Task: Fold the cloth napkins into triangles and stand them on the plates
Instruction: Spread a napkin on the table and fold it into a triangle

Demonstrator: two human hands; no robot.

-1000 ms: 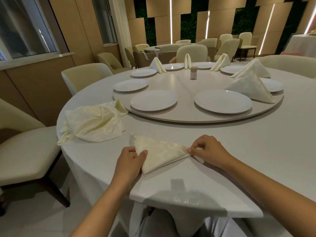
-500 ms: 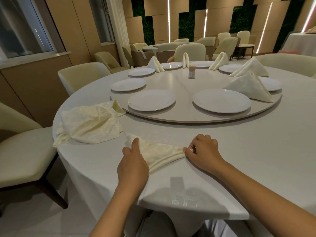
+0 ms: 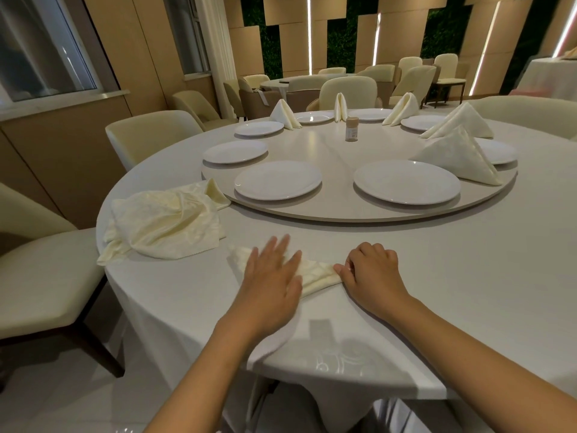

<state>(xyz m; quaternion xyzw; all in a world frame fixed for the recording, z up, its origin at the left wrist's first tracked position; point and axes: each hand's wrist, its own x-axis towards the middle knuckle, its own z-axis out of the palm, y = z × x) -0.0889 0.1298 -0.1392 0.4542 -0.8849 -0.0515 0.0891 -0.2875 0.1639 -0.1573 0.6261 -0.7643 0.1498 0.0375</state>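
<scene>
A cream cloth napkin (image 3: 315, 273), folded into a narrow flat triangle, lies on the white table near its front edge. My left hand (image 3: 271, 276) lies flat on its left part with straight fingers, hiding much of it. My right hand (image 3: 371, 273) pinches the napkin's right tip with curled fingers. Behind them, on the round turntable (image 3: 337, 210), stand two bare white plates (image 3: 278, 180) (image 3: 406, 182). A folded triangle napkin (image 3: 459, 157) stands on the plate at the right, and several more stand on the far plates.
A heap of unfolded cream napkins (image 3: 165, 223) lies on the table to the left. A small shaker (image 3: 352, 129) stands at the turntable's middle. Cream chairs (image 3: 40, 276) ring the table; another set table is behind.
My left hand has let go of the napkin's left corner and now lies flat across it. The napkin has gone from a broad triangle to a narrower folded strip. The right hand stays at the tip.
</scene>
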